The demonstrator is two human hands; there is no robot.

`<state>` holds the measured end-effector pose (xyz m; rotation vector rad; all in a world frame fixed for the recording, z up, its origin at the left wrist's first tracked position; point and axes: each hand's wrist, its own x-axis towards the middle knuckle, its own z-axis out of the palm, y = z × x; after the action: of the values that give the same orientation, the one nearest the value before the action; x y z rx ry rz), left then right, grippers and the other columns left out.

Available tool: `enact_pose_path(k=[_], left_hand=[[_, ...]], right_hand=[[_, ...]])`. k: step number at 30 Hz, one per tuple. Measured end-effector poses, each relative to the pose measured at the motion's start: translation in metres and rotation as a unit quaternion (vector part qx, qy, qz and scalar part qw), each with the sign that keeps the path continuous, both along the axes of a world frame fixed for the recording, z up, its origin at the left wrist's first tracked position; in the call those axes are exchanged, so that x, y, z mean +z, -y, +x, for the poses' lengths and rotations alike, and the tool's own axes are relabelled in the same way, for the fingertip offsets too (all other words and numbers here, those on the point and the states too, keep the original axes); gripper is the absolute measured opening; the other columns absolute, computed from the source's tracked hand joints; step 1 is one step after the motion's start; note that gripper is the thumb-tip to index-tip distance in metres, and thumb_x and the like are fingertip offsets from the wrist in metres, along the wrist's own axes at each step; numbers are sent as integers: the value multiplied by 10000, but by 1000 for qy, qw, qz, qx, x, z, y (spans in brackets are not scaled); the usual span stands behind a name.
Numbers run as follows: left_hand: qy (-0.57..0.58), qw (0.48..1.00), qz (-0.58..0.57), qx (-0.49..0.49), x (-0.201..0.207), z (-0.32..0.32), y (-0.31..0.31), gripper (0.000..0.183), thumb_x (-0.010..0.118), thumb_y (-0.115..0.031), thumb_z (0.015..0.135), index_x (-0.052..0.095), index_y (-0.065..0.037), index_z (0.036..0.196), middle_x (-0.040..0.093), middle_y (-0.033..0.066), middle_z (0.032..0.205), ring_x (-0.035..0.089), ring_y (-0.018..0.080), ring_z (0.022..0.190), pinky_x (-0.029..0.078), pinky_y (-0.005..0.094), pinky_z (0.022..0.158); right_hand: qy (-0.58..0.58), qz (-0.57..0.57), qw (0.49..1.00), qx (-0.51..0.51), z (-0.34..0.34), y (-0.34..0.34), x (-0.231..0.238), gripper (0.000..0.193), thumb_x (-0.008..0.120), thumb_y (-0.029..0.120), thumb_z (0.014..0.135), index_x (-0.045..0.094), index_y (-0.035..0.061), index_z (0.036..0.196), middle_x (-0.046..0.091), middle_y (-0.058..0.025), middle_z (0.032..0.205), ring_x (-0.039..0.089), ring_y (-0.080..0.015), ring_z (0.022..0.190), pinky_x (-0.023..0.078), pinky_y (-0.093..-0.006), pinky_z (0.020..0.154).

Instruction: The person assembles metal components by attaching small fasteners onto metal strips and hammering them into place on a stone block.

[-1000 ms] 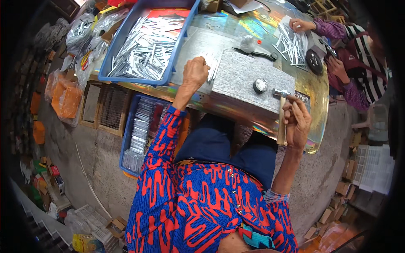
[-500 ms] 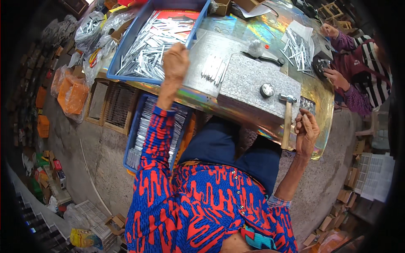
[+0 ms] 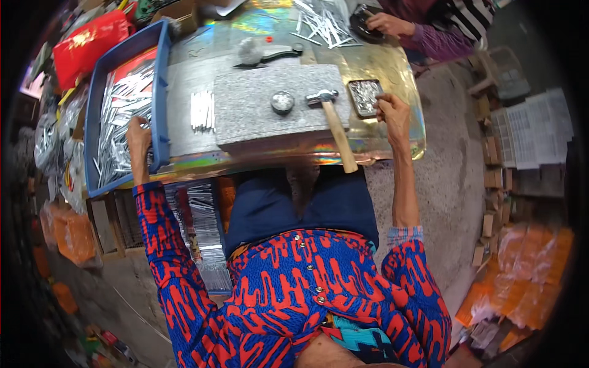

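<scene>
Silvery strips lie mostly loose in the blue bin, by the half-curled left hand; one short row is laid out beside the stone block. The right hand bunches its fingers at the dark tray; whether either holds anything, I cannot tell.

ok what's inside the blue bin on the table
Inside the bin: loose silvery strips and part of a red sheet toward the back. The left hand and strips hide whatever lies beneath them.
</scene>
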<state>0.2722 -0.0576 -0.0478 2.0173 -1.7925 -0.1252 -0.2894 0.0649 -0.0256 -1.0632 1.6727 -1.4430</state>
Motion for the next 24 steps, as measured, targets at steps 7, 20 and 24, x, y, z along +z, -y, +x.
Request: enact_pose_path(k=[7, 20, 24], left_hand=[[-262, 956, -127, 37, 12, -12, -12, 416, 585, -85, 716, 493, 107, 1072, 598, 115, 654, 557, 118, 526, 438, 235, 438], [-702, 696, -87, -123, 72, -93, -75, 135, 566, -62, 842, 531, 2, 955, 605, 114, 841, 582, 142, 664, 481, 230, 561], [-704, 693, -35, -151, 77, -135, -90, 144, 544, -80, 858, 502, -14, 978, 606, 141, 843, 582, 146, 640, 486, 229, 530]], right_hand=[[-259, 19, 966, -20, -32, 27, -43, 187, 510, 116, 724, 602, -19, 815, 622, -157, 725, 603, -242, 654, 473, -333, 621], [-430, 66, 898, -68, -13, 45, -48, 205, 508, 177, 715, 598, 2, 772, 602, -213, 738, 585, -382, 728, 451, -444, 666], [-469, 51, 880, -63, -14, 46, -52, 197, 500, 170, 720, 589, 0, 762, 595, -232, 748, 574, -404, 718, 444, -474, 661]])
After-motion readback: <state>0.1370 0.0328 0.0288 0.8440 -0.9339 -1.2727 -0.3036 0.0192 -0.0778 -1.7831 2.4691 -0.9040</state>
